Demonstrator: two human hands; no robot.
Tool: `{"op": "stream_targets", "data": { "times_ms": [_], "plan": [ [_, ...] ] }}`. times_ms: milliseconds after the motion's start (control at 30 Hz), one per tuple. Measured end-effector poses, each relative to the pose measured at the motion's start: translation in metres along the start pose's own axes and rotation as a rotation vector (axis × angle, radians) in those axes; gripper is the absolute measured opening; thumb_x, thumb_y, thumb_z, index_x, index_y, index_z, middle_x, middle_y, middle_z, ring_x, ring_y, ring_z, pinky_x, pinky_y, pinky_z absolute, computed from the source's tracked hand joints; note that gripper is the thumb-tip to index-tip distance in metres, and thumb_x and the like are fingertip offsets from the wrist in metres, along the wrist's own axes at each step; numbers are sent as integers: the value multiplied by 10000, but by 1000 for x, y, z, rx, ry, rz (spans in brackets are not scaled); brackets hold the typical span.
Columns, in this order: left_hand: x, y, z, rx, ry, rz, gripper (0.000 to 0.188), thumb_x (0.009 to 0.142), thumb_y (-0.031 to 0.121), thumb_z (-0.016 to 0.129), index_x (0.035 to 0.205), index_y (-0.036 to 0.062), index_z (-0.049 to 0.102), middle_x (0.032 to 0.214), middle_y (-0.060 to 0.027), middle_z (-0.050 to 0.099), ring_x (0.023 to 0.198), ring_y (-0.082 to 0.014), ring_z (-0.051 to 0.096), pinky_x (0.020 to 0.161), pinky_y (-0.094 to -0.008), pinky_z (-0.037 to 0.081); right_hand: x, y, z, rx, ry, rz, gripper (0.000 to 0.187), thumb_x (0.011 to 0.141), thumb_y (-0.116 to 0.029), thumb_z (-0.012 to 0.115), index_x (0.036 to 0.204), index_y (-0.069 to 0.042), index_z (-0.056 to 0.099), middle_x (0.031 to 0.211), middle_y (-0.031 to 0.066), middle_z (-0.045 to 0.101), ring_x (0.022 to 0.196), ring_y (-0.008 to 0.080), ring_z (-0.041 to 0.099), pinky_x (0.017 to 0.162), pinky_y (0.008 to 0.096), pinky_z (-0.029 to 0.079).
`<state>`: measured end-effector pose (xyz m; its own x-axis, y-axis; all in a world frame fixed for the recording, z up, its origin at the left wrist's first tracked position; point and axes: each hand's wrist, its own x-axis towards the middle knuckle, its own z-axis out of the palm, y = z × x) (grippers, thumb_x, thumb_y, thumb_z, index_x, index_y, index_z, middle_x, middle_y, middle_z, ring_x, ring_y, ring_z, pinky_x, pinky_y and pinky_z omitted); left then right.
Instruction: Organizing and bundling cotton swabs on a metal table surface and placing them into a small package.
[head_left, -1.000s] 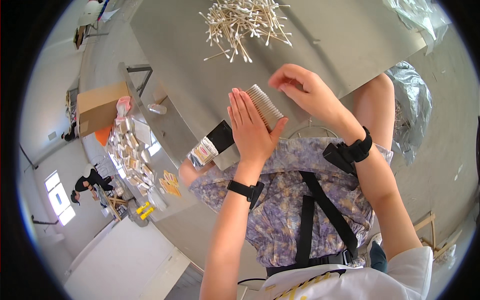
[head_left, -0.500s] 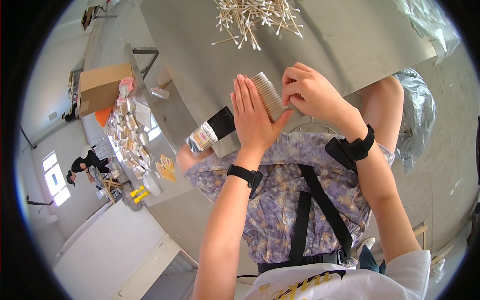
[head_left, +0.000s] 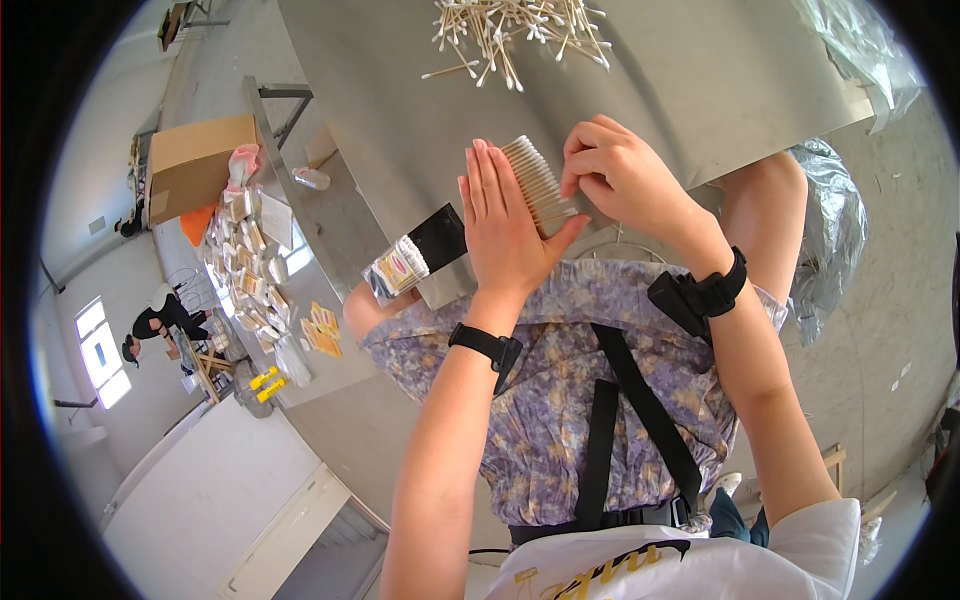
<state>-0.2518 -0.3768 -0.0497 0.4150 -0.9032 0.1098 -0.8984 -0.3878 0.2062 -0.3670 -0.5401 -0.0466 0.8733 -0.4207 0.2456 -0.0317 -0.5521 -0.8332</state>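
My left hand [head_left: 503,232] lies flat along a neat row of cotton swabs [head_left: 538,178] on the metal table [head_left: 680,110]. Its fingers point away from me and the thumb sticks out toward the row's near end. Close to the row's right side, my right hand [head_left: 622,178] is closed, with thumb and fingertips pinched together. Whatever it may hold is hidden. Left of my left hand, a black flat piece [head_left: 437,238] sits beside a clear packet of cotton swabs [head_left: 398,268]. A loose heap of cotton swabs [head_left: 510,35] spreads over the far part of the table.
Clear plastic [head_left: 860,60] hangs over the table's right corner. To the left, many small packets [head_left: 250,265] cover another surface, with a cardboard box [head_left: 200,165] behind them. A person in dark clothes [head_left: 170,318] is far off at the left.
The view has shifted slightly. My right hand has turned a little and its fingertips sit slightly higher beside the row. My left hand keeps its flat pose on the swabs.
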Motion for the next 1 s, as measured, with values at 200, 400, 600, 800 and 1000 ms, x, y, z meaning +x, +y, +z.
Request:
{"op": "stream_targets", "data": {
  "times_ms": [200,400,600,800,1000],
  "plan": [
    [-1,-1,0,10,3,3,1228,778,730,664,1537,-111,190,1598,-311,229,1520,-413,181,1211,-542,193,0,0,1,-8,1,3,111,731,-5,620,687,-67,700,867,47,632,919,236,599,793,365,528],
    [-1,-1,0,17,-4,0,1225,781,734,659,1538,-109,192,1595,-312,234,1519,-414,182,1209,-542,198,0,0,-1,11,-19,7,121,742,-1,614,712,-66,712,874,41,639,919,234,600,801,363,532],
    [0,-1,1,21,0,1,1221,789,747,641,1535,-111,197,1594,-315,233,1517,-417,185,1208,-543,196,2,2,3,-4,46,24,139,755,5,606,733,-71,720,878,38,643,910,232,602,798,356,538],
    [-1,-1,0,17,-6,-4,1216,792,742,641,1533,-115,199,1593,-315,236,1517,-417,186,1210,-544,190,1,1,2,-65,-6,1,136,758,-3,610,730,-77,721,889,34,640,914,231,602,796,359,537],
    [0,-1,-2,21,-12,-10,1216,791,737,645,1530,-120,199,1593,-314,236,1518,-413,183,1214,-536,186,4,-1,5,-33,76,20,144,752,10,611,757,-82,722,883,27,633,908,228,602,798,357,538]
  ]
}}
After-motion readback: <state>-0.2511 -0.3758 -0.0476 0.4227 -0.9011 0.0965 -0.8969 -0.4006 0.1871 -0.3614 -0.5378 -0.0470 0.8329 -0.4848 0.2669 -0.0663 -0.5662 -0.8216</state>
